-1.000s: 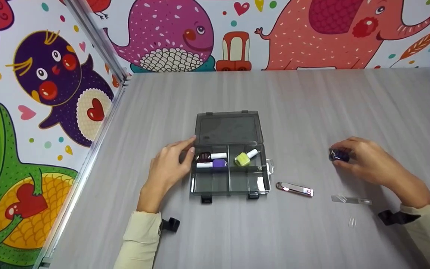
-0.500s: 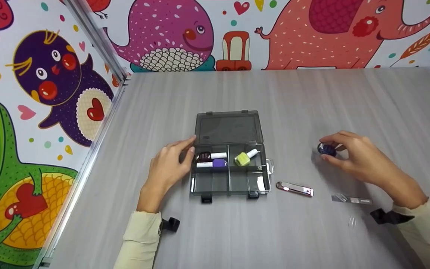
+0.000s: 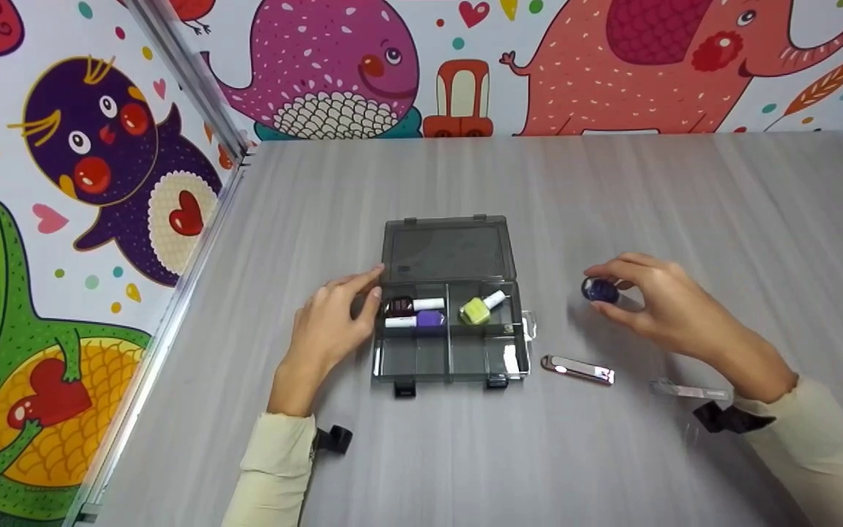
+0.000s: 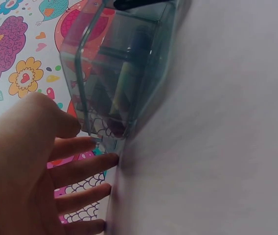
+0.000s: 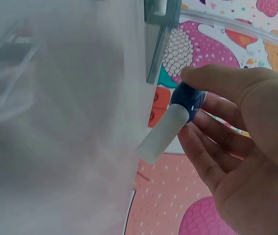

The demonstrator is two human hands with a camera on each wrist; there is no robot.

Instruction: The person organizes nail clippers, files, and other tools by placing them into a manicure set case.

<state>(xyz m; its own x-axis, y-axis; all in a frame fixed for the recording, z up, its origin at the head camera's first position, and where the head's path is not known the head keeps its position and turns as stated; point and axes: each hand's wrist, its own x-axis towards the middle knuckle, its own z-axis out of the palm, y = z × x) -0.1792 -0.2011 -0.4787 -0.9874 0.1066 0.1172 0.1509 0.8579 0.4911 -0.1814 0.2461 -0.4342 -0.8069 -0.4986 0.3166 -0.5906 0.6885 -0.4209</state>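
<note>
Here, glossy rounded bottle in right hand.

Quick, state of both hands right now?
Left hand: open, holding nothing, beside the translucent grey rectangular plastic box.
Right hand: closed, holding the white-capped dark-blue rounded nail-polish bottle.

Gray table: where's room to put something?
Behind the open gray plastic box, up to the cartoon wall; in front, between cream sleeves. Crowded right of the box: silver nail clipper, clear strip, right hand holding a dark blue bottle.
</note>
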